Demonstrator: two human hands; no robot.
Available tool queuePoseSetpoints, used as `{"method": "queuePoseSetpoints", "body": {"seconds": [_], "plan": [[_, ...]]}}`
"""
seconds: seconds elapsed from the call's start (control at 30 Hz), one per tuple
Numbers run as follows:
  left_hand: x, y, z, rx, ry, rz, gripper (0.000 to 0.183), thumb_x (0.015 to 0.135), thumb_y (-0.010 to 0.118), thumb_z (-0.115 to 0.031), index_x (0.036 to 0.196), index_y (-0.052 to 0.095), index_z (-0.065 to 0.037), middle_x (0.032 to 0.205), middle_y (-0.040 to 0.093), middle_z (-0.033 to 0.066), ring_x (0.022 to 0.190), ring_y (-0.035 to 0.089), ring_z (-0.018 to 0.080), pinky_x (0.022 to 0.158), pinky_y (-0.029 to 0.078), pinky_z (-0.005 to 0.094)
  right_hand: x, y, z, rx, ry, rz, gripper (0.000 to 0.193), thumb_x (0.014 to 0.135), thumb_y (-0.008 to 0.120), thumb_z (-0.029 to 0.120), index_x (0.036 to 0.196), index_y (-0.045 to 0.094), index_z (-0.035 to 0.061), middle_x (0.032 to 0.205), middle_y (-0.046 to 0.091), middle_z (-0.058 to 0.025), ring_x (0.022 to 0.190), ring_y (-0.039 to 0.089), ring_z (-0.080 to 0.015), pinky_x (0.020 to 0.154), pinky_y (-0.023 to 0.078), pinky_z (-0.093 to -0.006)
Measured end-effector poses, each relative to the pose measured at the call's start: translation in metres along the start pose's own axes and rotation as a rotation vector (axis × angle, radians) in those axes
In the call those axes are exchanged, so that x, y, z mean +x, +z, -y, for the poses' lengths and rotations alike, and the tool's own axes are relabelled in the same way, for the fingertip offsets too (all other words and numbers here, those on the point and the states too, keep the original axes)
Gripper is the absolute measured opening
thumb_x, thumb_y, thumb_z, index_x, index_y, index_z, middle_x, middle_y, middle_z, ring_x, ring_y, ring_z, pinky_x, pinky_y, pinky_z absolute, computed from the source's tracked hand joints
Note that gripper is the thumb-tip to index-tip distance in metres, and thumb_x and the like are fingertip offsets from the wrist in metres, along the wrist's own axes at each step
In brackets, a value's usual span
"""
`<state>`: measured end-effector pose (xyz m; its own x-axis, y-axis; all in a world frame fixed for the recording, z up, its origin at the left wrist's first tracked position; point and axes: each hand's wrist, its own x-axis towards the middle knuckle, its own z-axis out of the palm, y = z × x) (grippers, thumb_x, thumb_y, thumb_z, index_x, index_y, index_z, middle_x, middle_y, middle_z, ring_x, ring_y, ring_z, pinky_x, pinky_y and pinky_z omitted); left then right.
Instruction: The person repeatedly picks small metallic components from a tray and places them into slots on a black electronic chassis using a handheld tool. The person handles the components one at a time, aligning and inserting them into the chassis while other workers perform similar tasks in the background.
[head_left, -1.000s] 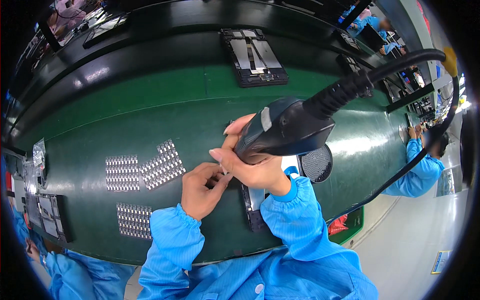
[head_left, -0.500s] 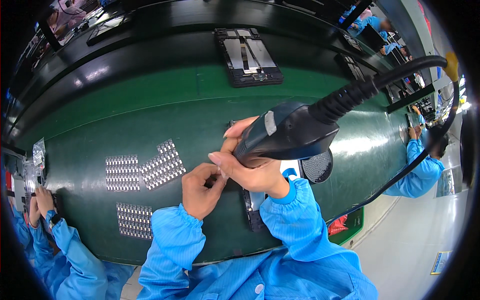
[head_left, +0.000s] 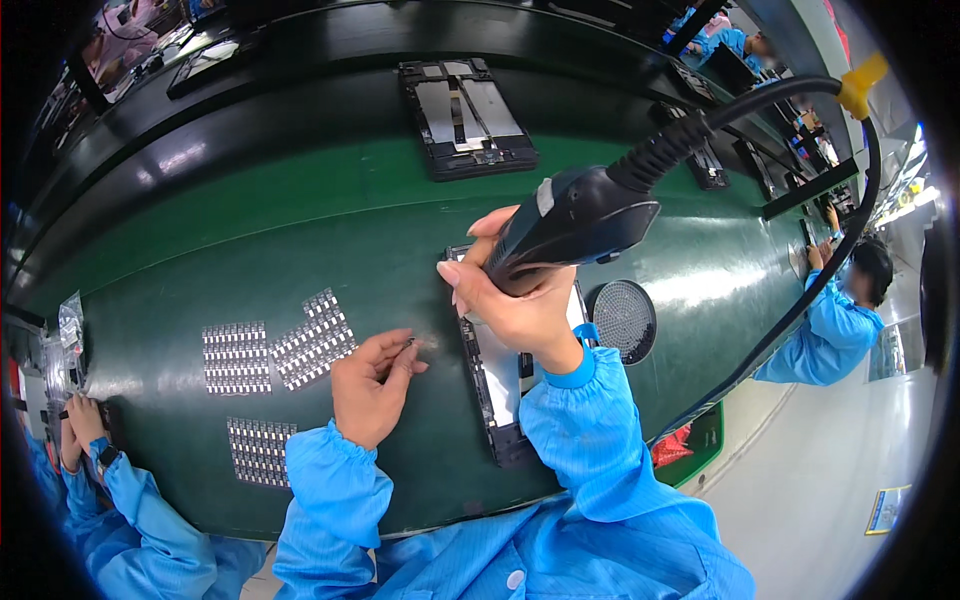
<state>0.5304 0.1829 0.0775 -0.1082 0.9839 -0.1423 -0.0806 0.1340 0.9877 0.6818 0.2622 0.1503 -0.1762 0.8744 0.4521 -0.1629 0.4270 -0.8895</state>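
Note:
My right hand is wrapped around a black corded electric screwdriver, above an opened tablet. The screwdriver's tip is hidden behind the fingers. The tablet lies on the green bench with its metal inner side up, partly covered by my right hand and sleeve. To its left my left hand pinches a tiny dark piece at the fingertips, too small to name. Sheets of small black-and-white parts lie left of that hand. A round black dimpled tray sits right of the tablet.
Another opened tablet lies farther back. The screwdriver's cable loops down on the right. A green bin with red contents stands at the bench's right edge. Co-workers sit at left and right.
My left hand has drawn away from my right hand, to the left and slightly down, holding the tiny piece. The screwdriver has tilted a little, and more of the tablet shows.

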Motion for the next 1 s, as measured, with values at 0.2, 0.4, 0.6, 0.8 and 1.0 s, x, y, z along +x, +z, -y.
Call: {"method": "queuePoseSetpoints", "body": {"seconds": [0.2, 0.4, 0.6, 0.8, 1.0], "plan": [[0.0, -0.005, 0.004, -0.013, 0.004, 0.038, 0.012, 0.084, 0.06, -0.001, 0.095, 0.061, 0.006, 0.087, 0.066, 0.0105, 0.073, 0.064, 0.0136, 0.062, 0.051, 0.0226, 0.0, 0.0, 0.0, -0.01, 0.024, 0.007, 0.033, 0.074, 0.065, -0.01, 0.101, 0.046, -0.0027, 0.061, 0.059, -0.0063, 0.05, 0.057, -0.0094, 0.046, 0.045, -0.0219], [0.001, -0.008, 0.007, -0.012, 0.051, 0.026, 0.017, 0.083, 0.063, -0.001, 0.099, 0.062, 0.005, 0.082, 0.064, 0.0076, 0.069, 0.062, 0.0124, 0.059, 0.051, 0.0217, 0.0, 0.001, 0.0, -0.01, 0.038, -0.002, 0.033, 0.074, 0.065, -0.01, 0.1, 0.047, -0.0024, 0.061, 0.059, -0.0063, 0.05, 0.057, -0.0094, 0.045, 0.045, -0.0221], [0.001, -0.004, 0.001, -0.072, 0.03, 0.0, 0.023, 0.084, 0.061, -0.001, 0.107, 0.06, 0.005, 0.082, 0.064, 0.0091, 0.069, 0.063, 0.0132, 0.059, 0.052, 0.0224, -0.005, 0.001, -0.007, -0.071, -0.031, 0.036, 0.032, 0.075, 0.065, -0.01, 0.099, 0.045, -0.0011, 0.06, 0.058, -0.005, 0.051, 0.055, -0.009, 0.047, 0.044, -0.022], [0.001, -0.006, -0.002, -0.086, -0.017, 0.019, 0.018, 0.087, 0.057, -0.003, 0.103, 0.054, 0.004, 0.086, 0.065, 0.0129, 0.074, 0.065, 0.0167, 0.061, 0.052, 0.0243, -0.009, 0.001, -0.007, -0.076, -0.001, 0.073, 0.035, 0.074, 0.065, -0.011, 0.1, 0.045, 0.0001, 0.06, 0.056, -0.0038, 0.052, 0.054, -0.008, 0.047, 0.043, -0.022], [0.004, -0.004, 0.008, -0.146, 0.066, -0.046, 0.011, 0.089, 0.056, -0.004, 0.097, 0.052, 0.002, 0.098, 0.064, 0.0169, 0.081, 0.066, 0.0193, 0.065, 0.053, 0.0258, -0.004, -0.002, -0.012, 0.108, -0.006, 0.128, 0.065, 0.077, 0.072, 0.026, 0.122, 0.036, -0.0025, 0.061, 0.055, -0.0055, 0.052, 0.054, -0.0108, 0.048, 0.045, -0.0237]]}}
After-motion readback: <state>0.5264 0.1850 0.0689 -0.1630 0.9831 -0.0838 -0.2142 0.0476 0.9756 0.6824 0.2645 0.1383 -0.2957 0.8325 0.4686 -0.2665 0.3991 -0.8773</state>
